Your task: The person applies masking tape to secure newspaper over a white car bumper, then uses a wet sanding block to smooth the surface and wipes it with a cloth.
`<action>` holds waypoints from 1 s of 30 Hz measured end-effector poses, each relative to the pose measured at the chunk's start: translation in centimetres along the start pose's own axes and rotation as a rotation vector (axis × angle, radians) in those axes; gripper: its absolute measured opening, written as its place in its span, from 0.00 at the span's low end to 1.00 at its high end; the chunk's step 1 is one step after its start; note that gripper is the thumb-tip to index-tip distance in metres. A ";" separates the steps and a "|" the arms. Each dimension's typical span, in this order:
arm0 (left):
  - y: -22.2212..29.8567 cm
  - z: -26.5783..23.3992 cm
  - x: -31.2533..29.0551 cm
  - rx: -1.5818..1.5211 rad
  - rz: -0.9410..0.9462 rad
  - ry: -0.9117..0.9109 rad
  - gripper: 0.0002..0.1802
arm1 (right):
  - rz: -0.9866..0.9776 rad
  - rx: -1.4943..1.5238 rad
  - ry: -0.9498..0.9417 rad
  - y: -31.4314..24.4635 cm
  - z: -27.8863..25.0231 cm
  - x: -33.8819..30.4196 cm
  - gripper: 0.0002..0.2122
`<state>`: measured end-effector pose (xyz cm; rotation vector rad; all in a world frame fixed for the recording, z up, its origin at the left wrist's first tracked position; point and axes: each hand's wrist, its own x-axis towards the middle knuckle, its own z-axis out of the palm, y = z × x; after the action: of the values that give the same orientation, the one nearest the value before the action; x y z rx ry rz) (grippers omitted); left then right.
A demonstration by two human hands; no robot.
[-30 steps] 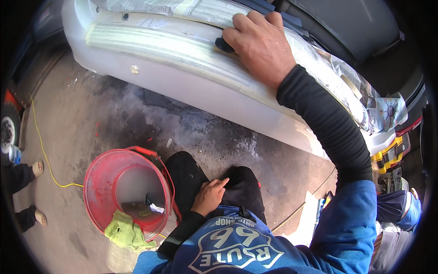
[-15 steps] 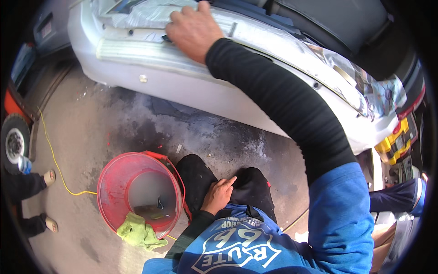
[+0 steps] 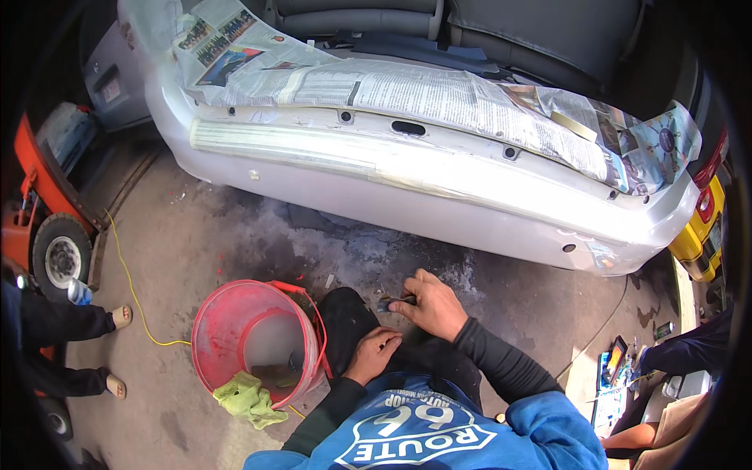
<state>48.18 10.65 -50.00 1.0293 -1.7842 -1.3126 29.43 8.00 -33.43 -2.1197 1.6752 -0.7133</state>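
My right hand (image 3: 432,304) is closed on a small dark flat piece (image 3: 395,302), pinched between thumb and fingers above my knees. Its exact kind is hard to make out. My left hand (image 3: 374,354) lies on my lap, fingers loosely bent, with nothing seen in it. Ahead of me is a white car bumper (image 3: 329,188), with pale masking tape (image 3: 274,149) along its upper ledge. Newspaper (image 3: 423,94) covers the surface behind the ledge. Left of my knees stands a red bucket (image 3: 210,329) of cloudy water, a green cloth (image 3: 247,401) hanging over its rim.
A yellow cord (image 3: 129,286) runs across the floor to the bucket. At left are an orange wheeled machine (image 3: 59,196) and a person's sandalled feet (image 3: 117,317). Another person's dark-clothed leg (image 3: 689,345) is at right, near a yellow case (image 3: 701,239) and small items.
My right hand has come back from the bumper's top ledge to above my knees, holding the dark piece. My left hand stays on my lap. The view has shifted, showing more newspaper.
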 end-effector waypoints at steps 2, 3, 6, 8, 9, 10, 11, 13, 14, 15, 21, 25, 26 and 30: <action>1.2 -0.6 -0.5 -0.092 0.007 0.069 0.23 | 0.379 0.137 -0.156 3.0 1.4 -3.5 0.18; 2.0 -0.8 -1.0 -0.124 -0.028 0.101 0.28 | 0.391 0.174 -0.173 3.8 2.4 -5.1 0.18; 4.0 -1.4 -1.7 -0.179 -0.096 0.026 0.26 | 0.267 0.327 -0.223 4.4 4.9 -6.9 0.17; 5.0 -2.1 -2.0 -0.084 -0.143 0.053 0.17 | 0.186 0.384 -0.235 3.7 6.2 -6.4 0.15; 5.6 -2.8 -2.3 -0.025 -0.121 0.113 0.13 | 0.117 0.425 -0.207 3.4 6.5 -5.7 0.14; 6.1 -4.0 -2.5 -0.020 -0.126 0.143 0.11 | 0.031 0.480 -0.188 2.8 6.7 -4.8 0.15; 6.7 -5.5 -3.0 0.000 -0.081 0.183 0.09 | 0.002 0.528 -0.191 2.5 6.4 -4.2 0.20; 8.0 -9.1 -4.5 -0.204 -0.107 0.486 0.08 | -0.164 0.427 -0.103 1.9 5.8 -3.0 0.30; 8.7 -12.0 -5.6 -0.124 -0.050 0.635 0.07 | -0.191 0.446 -0.043 1.8 5.7 -2.5 0.29; 9.4 -14.3 -6.8 -0.053 -0.023 0.822 0.07 | -0.110 0.495 -0.100 1.9 5.3 -2.4 0.26; 8.3 -23.4 -13.1 0.360 -0.218 1.044 0.07 | 0.001 0.503 -0.369 4.2 6.0 -2.9 0.19; 7.1 -22.2 -15.0 0.557 -0.245 1.026 0.10 | -0.131 0.584 -0.381 5.2 8.1 -1.7 0.15; 7.2 -21.7 -15.0 0.611 -0.161 1.051 0.10 | -0.126 0.540 -0.423 5.3 8.9 -0.8 0.15; 8.3 -20.4 -14.3 0.470 -0.307 1.104 0.10 | -0.330 0.627 -0.550 3.9 12.7 3.4 0.13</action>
<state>70.72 16.25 -37.81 1.8533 -1.0667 -0.2553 34.33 3.29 -45.32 -1.8922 0.7034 -0.5671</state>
